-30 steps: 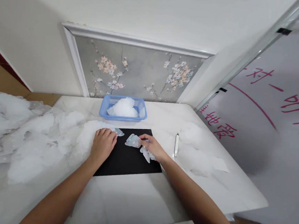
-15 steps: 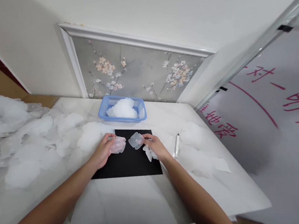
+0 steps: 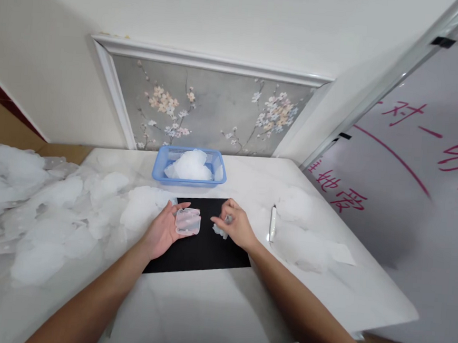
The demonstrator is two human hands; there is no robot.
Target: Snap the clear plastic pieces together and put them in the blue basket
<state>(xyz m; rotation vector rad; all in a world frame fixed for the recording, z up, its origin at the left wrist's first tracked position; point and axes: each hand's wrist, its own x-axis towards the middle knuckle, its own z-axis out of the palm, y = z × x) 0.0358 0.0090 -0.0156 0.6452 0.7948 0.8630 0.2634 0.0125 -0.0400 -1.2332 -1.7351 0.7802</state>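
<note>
My left hand (image 3: 164, 229) lies palm up at the left edge of a black mat (image 3: 203, 243) and holds a stack of small translucent plastic pieces (image 3: 187, 221) in its fingers. Over the mat's right part my right hand (image 3: 236, 226) is curled, fingers pinched on another small translucent piece (image 3: 220, 231). The two hands are a short gap apart. Behind the mat stands a blue basket (image 3: 160, 170) heaped with the same white pieces.
A large spread of white translucent pieces (image 3: 43, 215) covers the table's left side and spills off it. A smaller pile (image 3: 299, 235) lies right of the mat, beside a white pen-like object (image 3: 272, 223). A white sheet with red writing (image 3: 411, 170) stands at the right.
My left hand left the pile, picked up a piece and turned palm up. The piece my right hand held aloft now lies on the left hand's stack; the right hand lowered to the mat.
</note>
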